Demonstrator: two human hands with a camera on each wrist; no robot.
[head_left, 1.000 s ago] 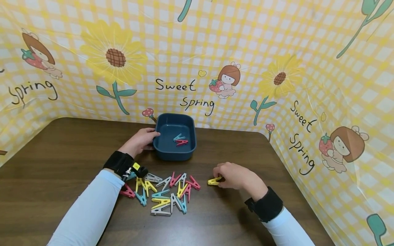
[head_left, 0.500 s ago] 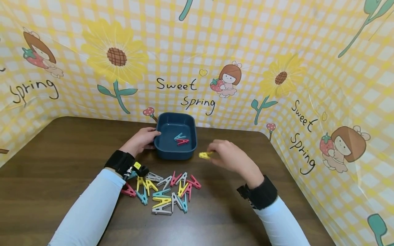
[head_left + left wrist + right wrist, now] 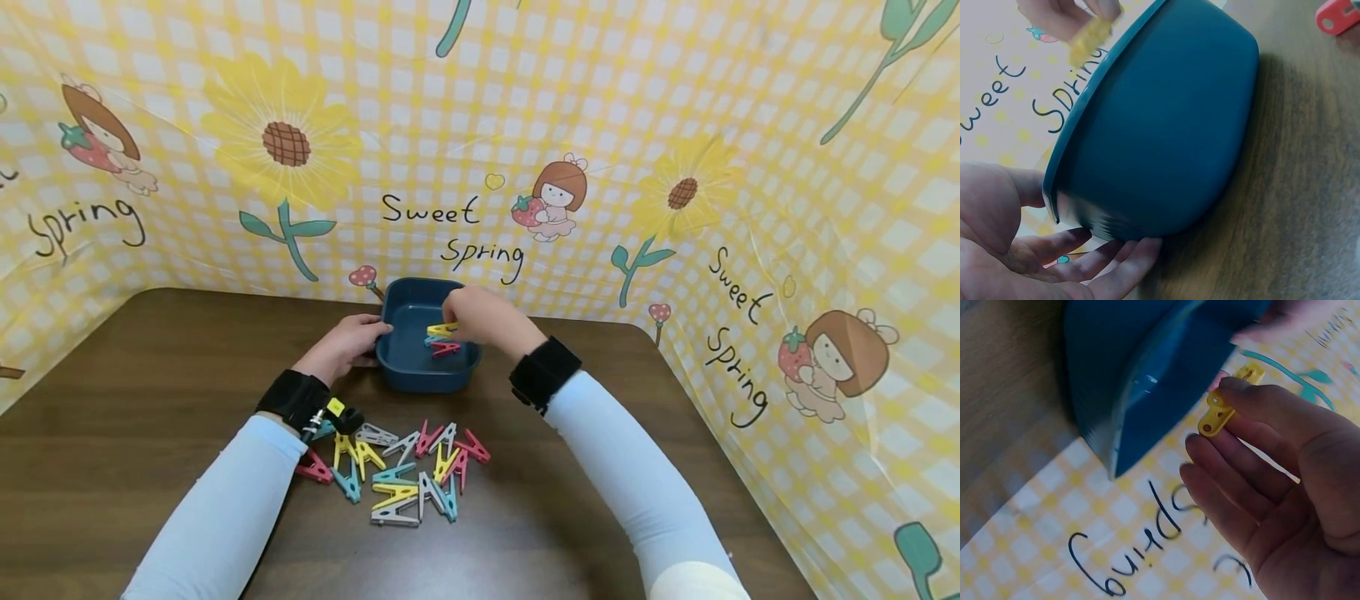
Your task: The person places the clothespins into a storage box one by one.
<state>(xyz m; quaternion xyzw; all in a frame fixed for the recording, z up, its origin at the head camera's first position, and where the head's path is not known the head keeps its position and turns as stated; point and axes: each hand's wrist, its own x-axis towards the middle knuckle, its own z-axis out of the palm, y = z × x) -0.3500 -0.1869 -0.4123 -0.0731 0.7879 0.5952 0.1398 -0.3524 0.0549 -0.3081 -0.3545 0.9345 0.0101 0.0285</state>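
Observation:
A dark blue plastic bin [image 3: 423, 381] stands near the back of the table. My left hand [image 3: 345, 343] holds its left side, thumb at the rim and fingers against the outer wall [image 3: 1160, 125]. Over the bin's right side, my right hand [image 3: 487, 318] pinches a yellow clothespin [image 3: 1213, 419] between thumb and fingertips. Below it in the head view, a light blue clothespin [image 3: 432, 341] and a red clothespin [image 3: 446, 350] lie on the bin's floor. The right hand covers part of the bin's right rim.
In front of the bin, several loose clothespins [image 3: 393, 490] in yellow, red, light blue and grey lie on the brown wooden table [image 3: 540, 533]. Some are partly hidden by the left wrist strap [image 3: 292, 398]. A yellow checked cloth [image 3: 420, 150] hangs behind and along the sides.
My right hand has lifted the yellow clothespin from the table and carried it left and away from me, over the bin. The left hand has stayed on the bin.

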